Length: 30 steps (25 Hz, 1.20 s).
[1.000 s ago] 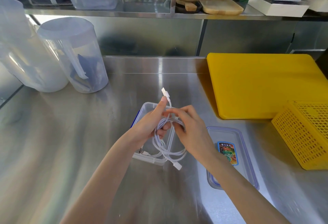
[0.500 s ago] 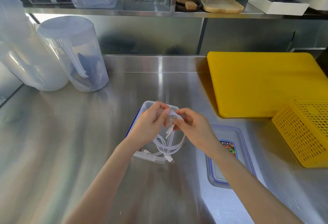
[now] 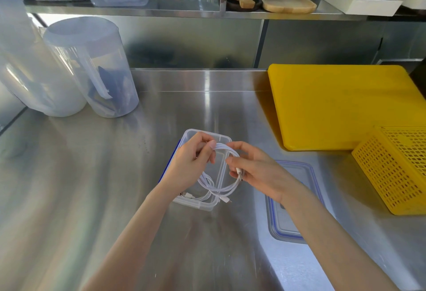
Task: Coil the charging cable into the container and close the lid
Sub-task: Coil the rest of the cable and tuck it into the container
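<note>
You are gripping the looped white charging cable [image 3: 221, 184] in both hands, left hand [image 3: 191, 166] and right hand [image 3: 255, 171], directly over the clear rectangular plastic container [image 3: 202, 205]. It is looking light, limp and springy; be pinching the bundled strands.

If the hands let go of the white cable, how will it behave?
The white cable likely springs loose: its loops hang limp and uneven between the left hand and right hand. Probably light; fingertips alone carry it above the container.
</note>
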### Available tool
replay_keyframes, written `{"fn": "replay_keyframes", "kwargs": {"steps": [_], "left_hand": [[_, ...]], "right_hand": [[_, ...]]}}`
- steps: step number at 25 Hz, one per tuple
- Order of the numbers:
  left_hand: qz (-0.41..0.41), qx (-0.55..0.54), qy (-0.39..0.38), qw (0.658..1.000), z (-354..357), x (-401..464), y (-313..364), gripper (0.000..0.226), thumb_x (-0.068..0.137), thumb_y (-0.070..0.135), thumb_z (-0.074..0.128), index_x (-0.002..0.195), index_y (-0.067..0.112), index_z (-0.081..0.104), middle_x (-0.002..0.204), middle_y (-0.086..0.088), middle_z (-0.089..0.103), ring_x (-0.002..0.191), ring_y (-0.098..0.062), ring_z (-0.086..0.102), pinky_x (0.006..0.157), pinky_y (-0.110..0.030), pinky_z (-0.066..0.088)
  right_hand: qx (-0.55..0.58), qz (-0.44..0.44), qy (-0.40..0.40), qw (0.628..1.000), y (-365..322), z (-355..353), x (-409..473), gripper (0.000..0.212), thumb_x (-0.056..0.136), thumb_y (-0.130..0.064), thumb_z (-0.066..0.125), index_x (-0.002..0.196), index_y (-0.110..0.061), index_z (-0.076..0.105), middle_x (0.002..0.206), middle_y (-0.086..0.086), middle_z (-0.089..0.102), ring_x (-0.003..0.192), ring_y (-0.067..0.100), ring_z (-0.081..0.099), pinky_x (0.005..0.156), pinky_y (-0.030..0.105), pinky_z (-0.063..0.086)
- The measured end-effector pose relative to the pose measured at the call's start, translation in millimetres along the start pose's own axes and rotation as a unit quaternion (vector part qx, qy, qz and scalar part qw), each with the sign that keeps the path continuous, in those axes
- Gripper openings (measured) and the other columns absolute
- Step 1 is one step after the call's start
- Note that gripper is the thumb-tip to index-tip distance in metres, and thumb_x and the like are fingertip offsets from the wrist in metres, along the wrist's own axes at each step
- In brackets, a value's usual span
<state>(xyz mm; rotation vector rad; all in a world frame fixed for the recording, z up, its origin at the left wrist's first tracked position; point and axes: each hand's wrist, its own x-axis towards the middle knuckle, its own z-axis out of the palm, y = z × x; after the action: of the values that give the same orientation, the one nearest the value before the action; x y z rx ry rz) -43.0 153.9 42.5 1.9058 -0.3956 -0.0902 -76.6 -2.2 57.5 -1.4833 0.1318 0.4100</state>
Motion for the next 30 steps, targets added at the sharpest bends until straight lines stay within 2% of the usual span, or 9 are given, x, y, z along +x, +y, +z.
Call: {"fn": "replay_keyframes", "kwargs": {"steps": [6,11,15,17,18,22,25,28,30], "left_hand": [[-0.032,0.007,0.005,0.999,-8,4,-11,0.023,0.094,0.014,0.043,0.074,0.025,0.048,0.053,0.021,0.062,0.047,-0.002,0.045,0.059,-0.018,0.040],[-0.091,0.015,0.027,0.995,-19,6,-28,0.020,0.092,0.015,0.048,0.074,0.025,0.051,0.066,0.010,0.064,0.046,0.003,0.054,0.060,-0.018,0.042],[-0.153,0.074,0.008,0.985,-29,12,-50,0.012,0.088,0.015,0.053,0.081,0.023,0.053,0.075,0.006,0.066,0.051,0.007,0.059,0.059,-0.013,0.043],[-0.162,0.130,-0.008,0.978,-30,17,-60,0.007,0.088,0.011,0.053,0.090,0.017,0.056,0.080,0.002,0.064,0.061,0.000,0.061,0.057,-0.007,0.041],[-0.165,0.160,-0.017,0.973,-30,19,-65,0.010,0.088,0.009,0.051,0.096,0.012,0.057,0.081,0.000,0.063,0.066,-0.008,0.061,0.058,-0.009,0.040],[-0.171,0.271,-0.079,0.944,-25,28,-91,0.020,0.088,0.010,0.045,0.105,0.004,0.054,0.095,-0.017,0.070,0.090,-0.036,0.062,0.081,-0.034,0.048],[-0.167,0.351,-0.139,0.911,-18,30,-98,0.023,0.089,0.008,0.041,0.110,0.002,0.049,0.104,-0.022,0.067,0.098,-0.043,0.060,0.083,-0.045,0.048],[-0.160,0.426,-0.172,0.874,-7,34,-98,0.026,0.091,0.006,0.038,0.115,0.000,0.045,0.114,-0.023,0.061,0.104,-0.043,0.057,0.080,-0.044,0.045],[-0.167,0.452,-0.183,0.857,-3,36,-98,0.027,0.092,0.006,0.037,0.117,-0.001,0.043,0.118,-0.024,0.058,0.106,-0.042,0.057,0.081,-0.043,0.044]], "right_hand": [[-0.147,-0.030,0.032,0.988,2,3,10,0.018,0.086,-0.010,0.057,0.089,-0.027,0.056,0.078,-0.003,0.058,0.071,0.009,0.053,0.070,0.021,0.048],[-0.195,-0.027,0.048,0.979,13,4,31,0.017,0.083,-0.009,0.060,0.092,-0.023,0.057,0.083,-0.001,0.061,0.076,0.015,0.060,0.083,0.033,0.052],[-0.312,-0.034,0.045,0.948,17,10,55,0.017,0.081,-0.018,0.062,0.096,-0.024,0.058,0.080,-0.004,0.061,0.073,0.015,0.061,0.081,0.034,0.051],[-0.359,-0.036,0.040,0.932,20,12,68,0.019,0.082,-0.018,0.060,0.100,-0.022,0.059,0.080,-0.004,0.060,0.073,0.016,0.060,0.080,0.033,0.051],[-0.384,-0.034,0.037,0.922,22,14,75,0.021,0.083,-0.016,0.059,0.103,-0.018,0.060,0.081,-0.003,0.060,0.072,0.016,0.058,0.079,0.033,0.052],[-0.465,0.001,-0.002,0.885,35,19,97,0.025,0.082,-0.010,0.056,0.107,-0.010,0.059,0.095,0.010,0.067,0.080,0.022,0.059,0.079,0.030,0.051],[-0.514,0.039,-0.033,0.856,39,19,108,0.027,0.081,-0.010,0.057,0.108,-0.007,0.058,0.110,0.014,0.065,0.101,0.028,0.060,0.078,0.029,0.046],[-0.560,0.051,-0.056,0.825,43,22,118,0.026,0.080,-0.007,0.055,0.105,-0.004,0.060,0.106,0.017,0.066,0.097,0.032,0.061,0.082,0.036,0.053],[-0.592,0.058,-0.066,0.801,47,24,123,0.023,0.079,-0.006,0.053,0.099,-0.001,0.062,0.102,0.019,0.066,0.092,0.034,0.061,0.077,0.036,0.053]]}}
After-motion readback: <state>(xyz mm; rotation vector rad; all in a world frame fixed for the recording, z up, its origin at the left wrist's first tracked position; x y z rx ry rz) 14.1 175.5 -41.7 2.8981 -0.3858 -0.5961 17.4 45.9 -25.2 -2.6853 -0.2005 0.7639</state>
